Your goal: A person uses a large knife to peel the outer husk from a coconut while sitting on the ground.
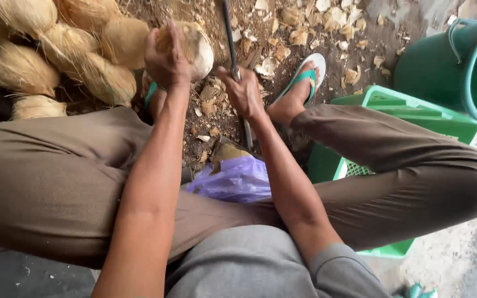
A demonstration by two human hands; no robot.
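**Midway through the husking, one coconut at the blade**

Down on the littered ground, a partly stripped coconut (189, 47) sits pressed against an upright metal blade (231, 49), just ahead of the seated person's knees. The left hand (165, 58) is clamped over the coconut's near side, fingers wrapped round the fibrous husk. The right hand (244, 92) is closed around the blade's shaft lower down, steadying it.

Judging by the pale bare patch on the coconut's far side, part of the husk is off and a good share remains. A heap of husked coconuts (56, 49), tan and stringy, is stacked to the left, touching one another. Husk chips (299, 33) lie scattered across the dirt beyond the blade.

A foot in a teal flip-flop (305, 77) rests just right of the blade. Between the legs lies a crumpled purple plastic bag (236, 179). To the right stands a bright green slatted crate (409, 110), and beside it a darker green bucket (459, 66) with a wire handle. No labels or signs can be made out.
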